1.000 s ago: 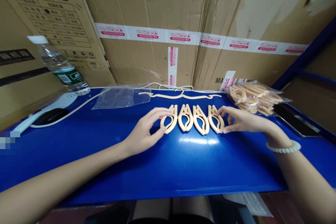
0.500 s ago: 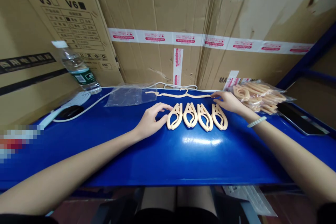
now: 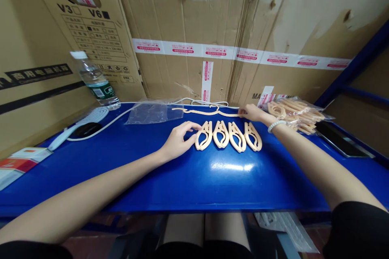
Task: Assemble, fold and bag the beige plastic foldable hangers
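Count: four folded hangers (image 3: 231, 135) lie side by side in one row at the middle of the blue table (image 3: 194, 186). One open hanger (image 3: 209, 111) lies flat just beyond the row. One filled bag of hangers (image 3: 296, 112) sits far right. One flat clear bag (image 3: 154, 112) lies far left of the open hanger, and one water bottle (image 3: 95, 81) stands at the far left.

My left hand (image 3: 178, 141) is half-curled, thumb and forefinger at a narrow span against the left edge of the leftmost folded hanger. My right hand (image 3: 251, 112) rests on the right tip of the open hanger, fingers drawn together. I cannot tell whether it grips or only presses.

Clearance: the near half of the table is open surface up to its near edge. Cardboard boxes (image 3: 188, 20) wall off the far side, and a dark phone (image 3: 340, 139) lies near the right edge.

Materials: the hangers are smooth beige plastic, and the folded ones form pointed loops. The table top is glossy.
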{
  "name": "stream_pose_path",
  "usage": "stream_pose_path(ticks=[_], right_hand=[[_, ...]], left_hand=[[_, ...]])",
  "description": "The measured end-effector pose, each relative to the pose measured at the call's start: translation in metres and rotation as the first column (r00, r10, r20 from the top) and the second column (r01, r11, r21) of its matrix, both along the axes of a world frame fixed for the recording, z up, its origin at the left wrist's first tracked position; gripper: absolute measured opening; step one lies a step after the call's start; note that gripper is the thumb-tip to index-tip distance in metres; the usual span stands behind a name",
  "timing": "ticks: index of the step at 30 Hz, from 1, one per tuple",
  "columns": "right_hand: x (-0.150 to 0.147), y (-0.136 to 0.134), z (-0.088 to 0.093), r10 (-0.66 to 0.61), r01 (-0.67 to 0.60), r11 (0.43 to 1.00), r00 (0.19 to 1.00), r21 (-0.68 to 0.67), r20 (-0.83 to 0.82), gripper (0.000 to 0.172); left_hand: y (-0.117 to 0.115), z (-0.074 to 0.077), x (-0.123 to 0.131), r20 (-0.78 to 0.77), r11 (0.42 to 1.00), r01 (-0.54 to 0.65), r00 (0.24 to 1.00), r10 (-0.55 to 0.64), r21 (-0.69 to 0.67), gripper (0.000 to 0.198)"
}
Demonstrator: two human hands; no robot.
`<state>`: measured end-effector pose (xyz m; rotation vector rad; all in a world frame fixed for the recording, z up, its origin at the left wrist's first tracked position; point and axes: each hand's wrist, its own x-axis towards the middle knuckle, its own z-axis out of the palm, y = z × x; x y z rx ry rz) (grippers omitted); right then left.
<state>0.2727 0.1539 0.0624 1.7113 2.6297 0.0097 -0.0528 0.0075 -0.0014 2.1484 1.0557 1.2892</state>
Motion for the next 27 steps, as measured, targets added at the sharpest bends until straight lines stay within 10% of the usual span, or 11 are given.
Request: stream_pose_path(ticks=[7,12,21,27], right_hand=[[0.013,-0.021,0.074,-0.024,0.022,0.998,0.999,-0.061,-0.031,0.013],[0.037,-0.074,0.1,-0.057,0.109,0.973,0.968,0.205,-0.244,0.014],[0.033,-0.122,0.043,0.203,0.009,0.929,0.824,0.37,-0.53,0.028],[0.018,-0.125,0.021,0.297,-0.145,0.926,0.849,0.348,-0.437,0.026]], left_hand=[[0.001,0.006,-0.001,0.175,0.984,0.02,0.985,0.011,-0.177,0.024],[0.007,0.014,-0.006,0.342,0.942,0.054,0.937,0.067,-0.332,0.029],[0.007,0.027,-0.004,0.616,0.835,0.148,0.744,0.259,-0.53,0.051],[0.0,0.02,-0.004,0.445,0.899,0.103,0.889,0.11,-0.427,0.068]])
